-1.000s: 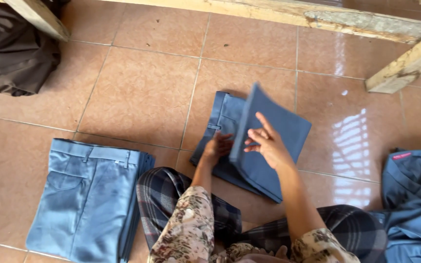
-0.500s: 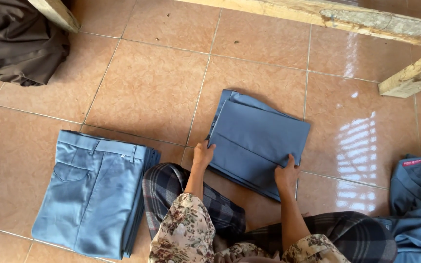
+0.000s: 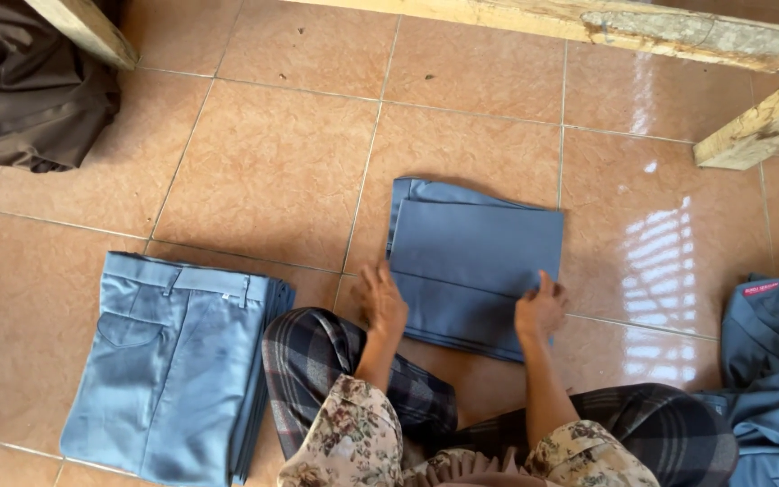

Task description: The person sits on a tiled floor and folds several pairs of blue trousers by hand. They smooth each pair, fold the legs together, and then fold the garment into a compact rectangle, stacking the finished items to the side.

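A folded blue garment [image 3: 475,261] lies flat on the tiled floor in front of me. My left hand [image 3: 382,301] rests on its near left edge, fingers spread. My right hand [image 3: 540,307] presses on its near right corner. To the left lies a stack of folded light-blue trousers [image 3: 173,361], untouched. I sit cross-legged in checked trousers, with my knees below the garment.
A pile of unfolded blue clothes [image 3: 773,361] sits at the right edge. A dark brown cloth heap [image 3: 29,90] lies at the top left. Rough wooden beams [image 3: 660,27] run along the top, with another beam [image 3: 764,122] slanting at the right.
One second ago my right hand was folding a flap of the garment over. Now the garment lies flat and squared, with both hands at its near edge.
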